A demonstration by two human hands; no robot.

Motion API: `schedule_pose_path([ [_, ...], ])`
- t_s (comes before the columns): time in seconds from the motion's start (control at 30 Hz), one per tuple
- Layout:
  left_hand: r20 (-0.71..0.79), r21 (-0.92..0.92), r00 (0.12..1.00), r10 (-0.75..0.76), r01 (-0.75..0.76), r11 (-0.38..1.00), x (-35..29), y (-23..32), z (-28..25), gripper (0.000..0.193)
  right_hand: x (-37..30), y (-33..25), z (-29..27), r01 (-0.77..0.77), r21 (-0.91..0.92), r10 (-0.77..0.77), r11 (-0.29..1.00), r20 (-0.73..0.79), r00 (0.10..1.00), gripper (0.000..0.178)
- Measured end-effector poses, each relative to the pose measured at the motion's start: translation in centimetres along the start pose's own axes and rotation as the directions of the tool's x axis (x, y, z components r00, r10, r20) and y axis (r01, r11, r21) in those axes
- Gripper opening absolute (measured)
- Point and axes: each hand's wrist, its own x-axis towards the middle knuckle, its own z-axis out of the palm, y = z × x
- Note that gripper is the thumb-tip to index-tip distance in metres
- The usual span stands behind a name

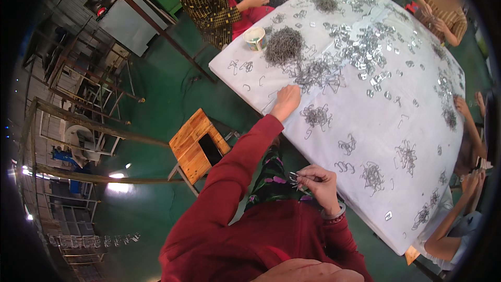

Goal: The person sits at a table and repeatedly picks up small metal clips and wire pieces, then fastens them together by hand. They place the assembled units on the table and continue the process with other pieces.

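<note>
Here, wire hooks [294,179]: thin, silvery, bent into curves
Right hand [318,181]: wire hooks are pinched
Left hand [288,98]: lowered palm-down; grip cannot be told

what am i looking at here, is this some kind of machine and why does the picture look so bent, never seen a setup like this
No robot is at work here: these are a person's own bare hands. There is one picture, taken by a wide fisheye camera worn on that person's head and looking down, so straight edges curve near the rim.

The left hand is at the edge of a white-covered table, near a pile of bent wires; whether it holds anything is hidden. The right hand, near the person's lap, pinches small metal pieces.

On the table are more wire piles, a scatter of flat silvery pieces and a pale tub. Other people are around it.
</note>
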Motion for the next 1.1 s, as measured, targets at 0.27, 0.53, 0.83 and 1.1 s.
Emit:
schedule_pose_path([
  [0.27,-0.053,0.011,0.998,0.043,-0.043,0.999,1.6,-1.6,-1.6,0.016,-0.9,0.2,0.3,0.041,-0.007,-0.041,0.999,-0.027,0.999,0.014],
  [0.53,-0.238,-0.185,0.968,0.075,-0.122,0.975,2.0,-2.1,-4.0,0.017,-1.4,0.4,0.8,0.049,-0.023,-0.05,0.999,-0.041,0.998,0.014],
  [0.83,0.058,-0.815,0.973,0.225,-0.084,0.574,-15.7,5.2,-12.3,0.011,-0.5,1.5,0.8,0.057,-0.05,-0.065,0.997,-0.178,0.982,0.017],
  [1.1,-0.15,-0.627,0.94,0.306,-0.329,0.706,-20.8,6.6,-12.3,0.009,0.5,1.0,1.3,0.06,-0.053,-0.074,0.997,-0.334,0.939,0.011],
])
